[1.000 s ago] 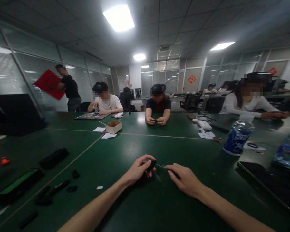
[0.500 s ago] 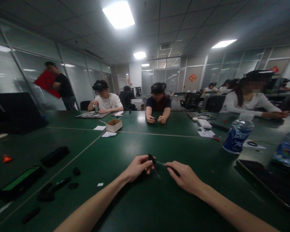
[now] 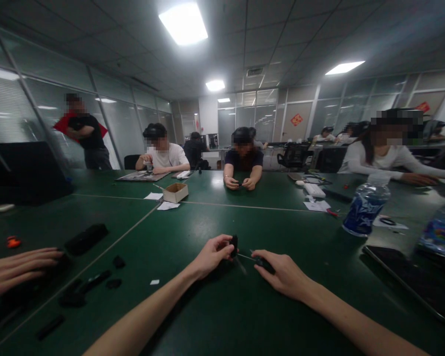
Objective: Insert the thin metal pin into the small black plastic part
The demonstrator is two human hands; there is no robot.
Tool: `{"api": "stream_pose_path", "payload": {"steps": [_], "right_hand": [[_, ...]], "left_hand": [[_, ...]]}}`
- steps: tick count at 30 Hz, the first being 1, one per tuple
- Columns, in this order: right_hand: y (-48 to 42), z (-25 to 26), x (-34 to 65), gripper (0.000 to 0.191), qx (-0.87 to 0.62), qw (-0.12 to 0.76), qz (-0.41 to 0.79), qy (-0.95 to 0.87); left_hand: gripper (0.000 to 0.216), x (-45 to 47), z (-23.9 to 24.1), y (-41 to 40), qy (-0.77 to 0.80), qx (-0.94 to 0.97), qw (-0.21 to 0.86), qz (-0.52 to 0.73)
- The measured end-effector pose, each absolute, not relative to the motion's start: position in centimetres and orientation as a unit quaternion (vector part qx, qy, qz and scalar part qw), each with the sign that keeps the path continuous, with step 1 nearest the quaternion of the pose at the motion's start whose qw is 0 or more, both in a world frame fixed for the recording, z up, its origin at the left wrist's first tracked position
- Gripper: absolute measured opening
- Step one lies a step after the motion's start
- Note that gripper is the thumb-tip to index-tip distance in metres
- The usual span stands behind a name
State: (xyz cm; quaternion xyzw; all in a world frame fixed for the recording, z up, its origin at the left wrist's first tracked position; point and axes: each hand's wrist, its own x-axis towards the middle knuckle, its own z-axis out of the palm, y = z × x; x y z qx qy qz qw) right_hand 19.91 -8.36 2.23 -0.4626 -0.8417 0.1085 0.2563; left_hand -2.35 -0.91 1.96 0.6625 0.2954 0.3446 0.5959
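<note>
Above the green table (image 3: 211, 316), the right hand (image 3: 282, 271) curls round a dark-handled screwdriver (image 3: 264, 265), its shaft angled toward the small black part (image 3: 235, 244) pinched in the left hand (image 3: 215, 254). A loosened pinch could let the tip slip into a finger.

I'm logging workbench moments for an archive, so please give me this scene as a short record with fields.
Left hand: holds a small black piece in its fingers
Right hand: holds a thin-shafted, black-handled tool, pointed toward the piece; contact unclear
Surface: glossy green table
Left side: loose black parts, small orange object, another person's hand
Right side: clear plastic bottle with blue label, flat dark phone-like slab
Beyond: open tan box
</note>
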Motion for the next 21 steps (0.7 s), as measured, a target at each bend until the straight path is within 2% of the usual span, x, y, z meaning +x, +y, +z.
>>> {"api": "stream_pose_path", "payload": {"steps": [8,15,21], "right_hand": [[-8.38,2.0,19.99,0.023,-0.468,0.265,0.076,-0.84],[-8.29,1.83,20.05,0.027,-0.457,0.277,0.044,-0.844],[-8.4,2.07,19.93,0.031,-0.451,0.266,0.039,-0.851]], "left_hand": [[0.036,-2.29,2.27,-1.01,0.325,0.632,0.614,0.344],[0.048,-2.59,2.27,-1.04,0.301,0.618,0.645,0.335],[0.039,-2.55,2.35,-1.16,0.279,0.609,0.664,0.333]]}}
